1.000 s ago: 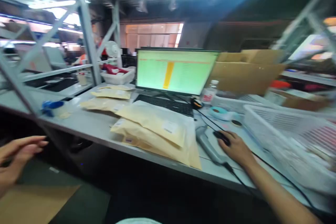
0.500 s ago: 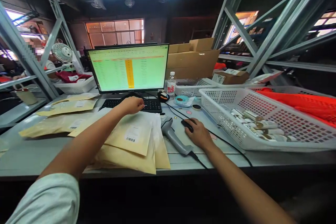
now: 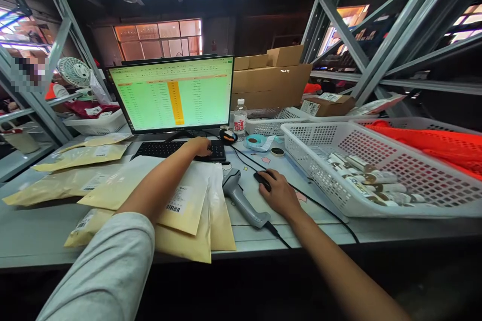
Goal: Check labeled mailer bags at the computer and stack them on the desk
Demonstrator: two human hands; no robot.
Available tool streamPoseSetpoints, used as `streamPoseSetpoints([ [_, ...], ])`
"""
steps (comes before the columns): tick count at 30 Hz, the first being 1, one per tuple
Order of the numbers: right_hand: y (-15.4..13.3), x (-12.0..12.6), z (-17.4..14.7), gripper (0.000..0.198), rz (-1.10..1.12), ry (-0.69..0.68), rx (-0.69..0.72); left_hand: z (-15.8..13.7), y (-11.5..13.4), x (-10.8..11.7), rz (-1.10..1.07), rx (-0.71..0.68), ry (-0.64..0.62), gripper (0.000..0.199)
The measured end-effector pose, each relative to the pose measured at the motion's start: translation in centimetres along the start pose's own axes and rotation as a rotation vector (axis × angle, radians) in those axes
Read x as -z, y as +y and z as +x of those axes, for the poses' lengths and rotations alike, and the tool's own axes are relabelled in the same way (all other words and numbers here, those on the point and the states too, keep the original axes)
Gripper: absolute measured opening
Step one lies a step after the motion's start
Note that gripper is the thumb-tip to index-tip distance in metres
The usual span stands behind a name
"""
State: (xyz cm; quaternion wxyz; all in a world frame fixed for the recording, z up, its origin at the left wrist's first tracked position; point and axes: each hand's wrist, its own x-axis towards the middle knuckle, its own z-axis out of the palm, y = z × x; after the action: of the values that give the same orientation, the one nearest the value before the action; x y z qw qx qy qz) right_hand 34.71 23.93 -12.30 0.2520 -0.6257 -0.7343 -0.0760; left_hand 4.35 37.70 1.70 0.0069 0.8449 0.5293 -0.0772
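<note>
My left hand [image 3: 200, 146] reaches over the right part of the black keyboard [image 3: 158, 149]. Its fingers bend down at the keys and hold nothing; their tips are partly hidden. My right hand [image 3: 277, 191] is closed over a black computer mouse [image 3: 262, 180]. Between my arms lies a grey barcode scanner [image 3: 246, 204] with a black cable. Yellowish padded envelopes [image 3: 188, 225] with barcode labels are piled under my left forearm. Behind the keyboard, the monitor [image 3: 173, 95] shows a spreadsheet with an orange column.
On the right stands a white plastic basket [image 3: 320, 175] holding several small rolls [image 3: 376, 178]. Red material [image 3: 425, 143] lies behind it. A water bottle [image 3: 240, 121] and a blue tape roll [image 3: 256, 142] are near the monitor. More envelopes [image 3: 79, 178] lie on the left; metal uprights frame the table.
My left hand has shifted right along the keyboard, and its sleeve has come further into view. My right hand stays on the mouse. The whole view has moved slightly.
</note>
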Motion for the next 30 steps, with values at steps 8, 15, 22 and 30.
streamPoseSetpoints([
  [8, -0.1, 0.0, 0.0, 0.046, 0.001, 0.002, 0.000, 1.7, -0.3, -4.5, -0.013, -0.030, 0.066, 0.067],
  [15, 0.0, 0.0, 0.0, 0.047, 0.018, 0.001, 0.006, 1.4, 0.1, -5.3, -0.029, -0.100, 0.128, 0.057],
  [22, 0.1, -0.2, 0.0, 0.046, 0.010, 0.035, 0.014, 1.0, 0.4, -3.7, -0.071, -0.106, 0.148, 0.044],
  [30, 0.9, -0.5, 0.2, 0.052, 0.063, 0.020, 0.065, -4.2, -8.2, 3.2, -0.167, 0.056, 0.359, 0.041],
])
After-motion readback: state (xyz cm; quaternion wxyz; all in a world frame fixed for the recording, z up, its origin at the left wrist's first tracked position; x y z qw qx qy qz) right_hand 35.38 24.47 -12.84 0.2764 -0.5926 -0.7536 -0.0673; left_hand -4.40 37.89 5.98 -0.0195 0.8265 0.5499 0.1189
